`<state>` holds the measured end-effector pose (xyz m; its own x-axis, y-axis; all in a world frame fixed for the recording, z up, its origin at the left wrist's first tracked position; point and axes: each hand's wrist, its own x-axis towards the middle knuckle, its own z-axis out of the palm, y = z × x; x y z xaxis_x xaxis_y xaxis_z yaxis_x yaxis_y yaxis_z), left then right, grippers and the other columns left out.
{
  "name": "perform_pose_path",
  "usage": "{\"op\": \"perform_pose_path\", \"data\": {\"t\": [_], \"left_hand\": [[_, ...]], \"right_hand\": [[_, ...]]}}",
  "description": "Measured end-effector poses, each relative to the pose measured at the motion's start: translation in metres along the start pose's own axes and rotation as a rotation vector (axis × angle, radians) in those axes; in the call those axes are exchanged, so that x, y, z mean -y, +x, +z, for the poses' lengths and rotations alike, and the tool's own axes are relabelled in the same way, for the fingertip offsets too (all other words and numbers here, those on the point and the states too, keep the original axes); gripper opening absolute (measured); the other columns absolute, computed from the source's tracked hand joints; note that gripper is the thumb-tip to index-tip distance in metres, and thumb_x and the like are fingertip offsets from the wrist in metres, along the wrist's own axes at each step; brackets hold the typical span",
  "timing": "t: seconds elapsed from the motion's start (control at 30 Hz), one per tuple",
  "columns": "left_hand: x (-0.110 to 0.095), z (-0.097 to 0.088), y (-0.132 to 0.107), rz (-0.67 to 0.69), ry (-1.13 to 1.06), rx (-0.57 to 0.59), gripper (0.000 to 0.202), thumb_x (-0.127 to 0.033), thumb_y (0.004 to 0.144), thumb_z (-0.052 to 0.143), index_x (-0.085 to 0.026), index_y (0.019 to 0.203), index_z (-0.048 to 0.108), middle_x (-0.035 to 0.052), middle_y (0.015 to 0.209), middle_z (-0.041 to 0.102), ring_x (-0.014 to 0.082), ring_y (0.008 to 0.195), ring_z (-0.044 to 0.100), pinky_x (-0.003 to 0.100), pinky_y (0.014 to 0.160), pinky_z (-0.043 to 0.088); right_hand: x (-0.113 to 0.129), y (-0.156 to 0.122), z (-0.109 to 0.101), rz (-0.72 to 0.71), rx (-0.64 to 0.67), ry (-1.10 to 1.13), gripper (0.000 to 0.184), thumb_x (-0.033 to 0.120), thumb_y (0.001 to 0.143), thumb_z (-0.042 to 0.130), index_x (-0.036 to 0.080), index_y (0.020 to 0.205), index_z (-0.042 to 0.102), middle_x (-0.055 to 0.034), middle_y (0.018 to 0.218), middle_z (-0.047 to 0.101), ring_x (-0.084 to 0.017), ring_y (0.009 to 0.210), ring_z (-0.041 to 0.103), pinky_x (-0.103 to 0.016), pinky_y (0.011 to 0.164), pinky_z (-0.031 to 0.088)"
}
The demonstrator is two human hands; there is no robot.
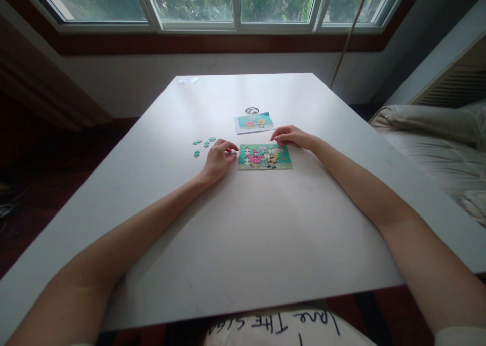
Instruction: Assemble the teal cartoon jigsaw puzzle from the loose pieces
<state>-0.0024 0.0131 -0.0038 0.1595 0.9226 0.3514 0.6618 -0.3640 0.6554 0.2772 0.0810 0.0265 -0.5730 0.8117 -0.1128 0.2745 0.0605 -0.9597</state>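
A small jigsaw puzzle [261, 159] lies on the white table, partly filled with teal, pink and yellow cartoon pieces; white gaps show in it. My left hand [220, 159] is just left of its frame, with thumb and fingers closed on a small teal puzzle piece [233, 152]. Over the puzzle's upper right edge rests my right hand [293, 136], its fingers loosely bent and apart, the tips touching or just above the board. No piece is visible in it. Several loose teal puzzle pieces [206, 144] lie to the left of my left hand.
Behind the puzzle lies a picture card [254, 123] with the same cartoon scene, and a dark round mark [252, 111] is beyond it. A whitish scrap [188, 80] sits at the table's far left corner. A stick [348, 40] leans by the window; a padded seat [429, 138] stands right.
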Motion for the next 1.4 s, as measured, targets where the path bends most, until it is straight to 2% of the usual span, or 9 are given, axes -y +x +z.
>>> {"op": "perform_pose_path", "data": {"t": [0.5,0.7,1.4], "left_hand": [[0.0019,0.0015,0.0008,0.014,0.086,-0.009,0.017,-0.010,0.074,0.054,-0.016,0.082,0.068,0.0028,0.087,0.055,0.0140,0.075,0.057,0.030,0.079,0.048],[0.0031,0.0014,0.0017,0.026,0.104,-0.004,0.019,-0.009,0.074,0.053,-0.016,0.081,0.069,0.0036,0.087,0.057,0.0158,0.079,0.057,0.031,0.082,0.047],[0.0021,0.0024,0.0008,0.024,0.081,-0.030,0.018,-0.008,0.075,0.057,-0.015,0.089,0.065,0.0038,0.090,0.058,0.0133,0.075,0.059,0.028,0.074,0.051]], "right_hand": [[-0.0006,0.0000,0.0011,-0.005,-0.028,-0.012,0.026,0.029,0.071,0.070,0.008,0.085,0.065,0.0024,0.052,0.058,-0.003,0.043,0.039,-0.019,0.041,0.020],[0.0006,-0.0005,0.0012,-0.001,-0.021,-0.008,0.025,0.028,0.072,0.069,0.008,0.085,0.064,0.0028,0.052,0.058,-0.002,0.041,0.035,-0.020,0.040,0.019],[-0.0015,0.0010,-0.0003,0.000,-0.010,-0.018,0.028,0.031,0.073,0.070,0.007,0.087,0.064,0.0024,0.053,0.058,-0.003,0.044,0.038,-0.019,0.042,0.022]]}}
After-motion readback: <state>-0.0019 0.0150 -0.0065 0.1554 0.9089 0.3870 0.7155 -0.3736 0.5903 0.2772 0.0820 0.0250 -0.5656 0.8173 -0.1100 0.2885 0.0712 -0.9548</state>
